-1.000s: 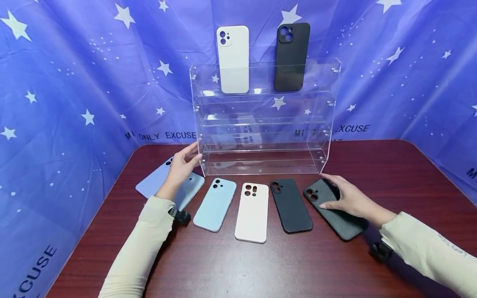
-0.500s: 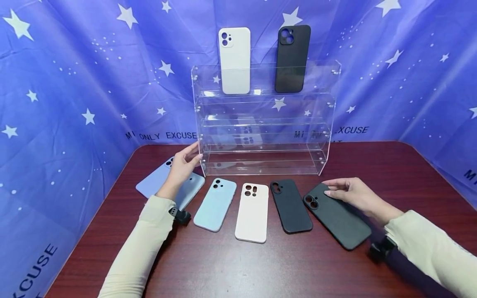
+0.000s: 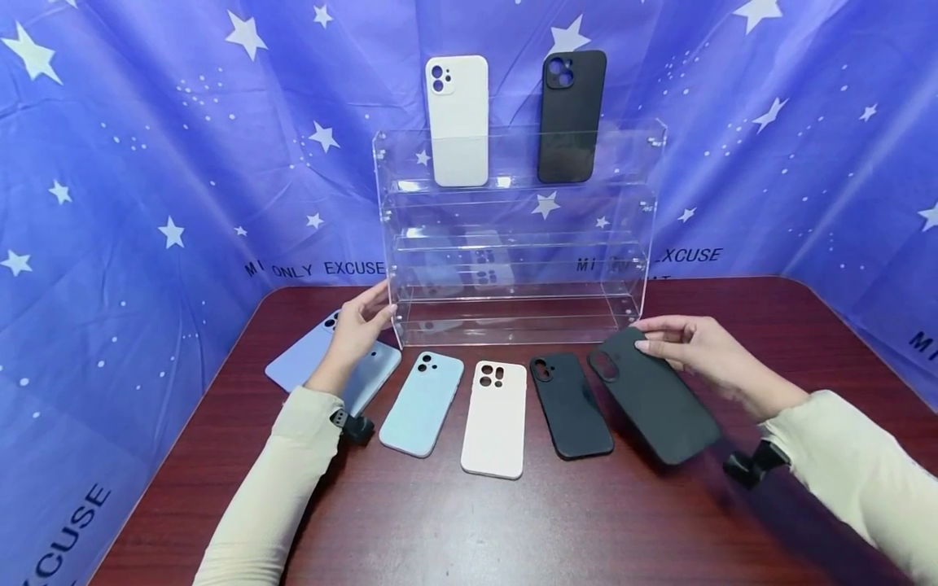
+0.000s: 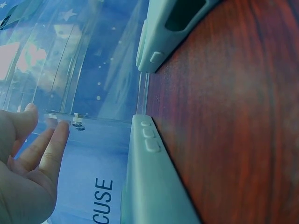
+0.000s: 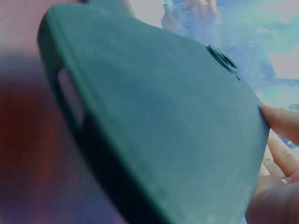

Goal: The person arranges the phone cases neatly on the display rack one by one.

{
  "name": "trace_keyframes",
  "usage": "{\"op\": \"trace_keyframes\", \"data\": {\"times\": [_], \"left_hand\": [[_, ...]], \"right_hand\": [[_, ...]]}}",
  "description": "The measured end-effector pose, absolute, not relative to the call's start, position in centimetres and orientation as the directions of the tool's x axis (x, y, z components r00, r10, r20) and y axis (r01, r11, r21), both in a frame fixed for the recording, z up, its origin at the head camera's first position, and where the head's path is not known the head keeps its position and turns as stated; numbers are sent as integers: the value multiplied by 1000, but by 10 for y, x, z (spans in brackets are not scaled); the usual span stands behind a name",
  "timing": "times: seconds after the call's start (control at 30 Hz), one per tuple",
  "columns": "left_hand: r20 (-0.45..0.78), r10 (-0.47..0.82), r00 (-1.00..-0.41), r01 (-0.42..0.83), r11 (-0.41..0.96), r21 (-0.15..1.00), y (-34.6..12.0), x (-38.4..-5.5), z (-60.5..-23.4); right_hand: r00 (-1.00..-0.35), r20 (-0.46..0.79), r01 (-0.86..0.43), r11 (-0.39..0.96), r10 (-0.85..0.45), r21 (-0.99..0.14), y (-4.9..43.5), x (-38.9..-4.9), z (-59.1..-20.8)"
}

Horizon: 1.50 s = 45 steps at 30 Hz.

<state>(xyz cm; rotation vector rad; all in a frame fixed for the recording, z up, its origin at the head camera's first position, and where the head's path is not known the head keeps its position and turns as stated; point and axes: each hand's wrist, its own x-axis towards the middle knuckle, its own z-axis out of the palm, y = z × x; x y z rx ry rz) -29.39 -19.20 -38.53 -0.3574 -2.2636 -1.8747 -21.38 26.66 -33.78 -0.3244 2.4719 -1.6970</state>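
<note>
My right hand pinches a black phone case by its upper right edge, thumb on the back face, and holds it tilted above the table at the right. In the right wrist view this case fills most of the picture, with the fingertips at its edge. My left hand touches the left side panel of a clear acrylic tiered stand; its fingers lie fairly straight against the panel. A white phone case and a black one stand on the top tier.
On the dark red table lie a light blue case, a cream case and another black case. A lilac case and a grey-blue case lie partly under my left arm. A starry blue curtain surrounds the table.
My right hand has shifted its hold to the black case's upper edge and lifted it off the table, tilting it up. The left hand has stayed at the stand's side.
</note>
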Motion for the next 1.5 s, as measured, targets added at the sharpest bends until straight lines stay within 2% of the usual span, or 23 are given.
{"op": "trace_keyframes", "data": {"times": [0.13,0.3,0.63,0.87,1.5], "left_hand": [[296,66,-953,303,173,937,-193,-293,-386],[312,64,-948,318,163,934,-195,-291,-389],[305,59,-951,310,163,937,-197,-292,-394],[305,64,-950,312,168,935,-197,-293,-394],[315,71,-946,323,173,931,-195,-295,-389]], "right_hand": [[-966,58,-127,266,-252,-956,259,-220,-319],[-960,102,-109,12,-260,-994,245,-231,-299],[-955,214,-156,-267,-206,-951,215,-254,-261],[-954,265,-192,-389,-142,-901,193,-268,-233],[-948,308,-295,-563,74,-772,144,-317,-171]]}}
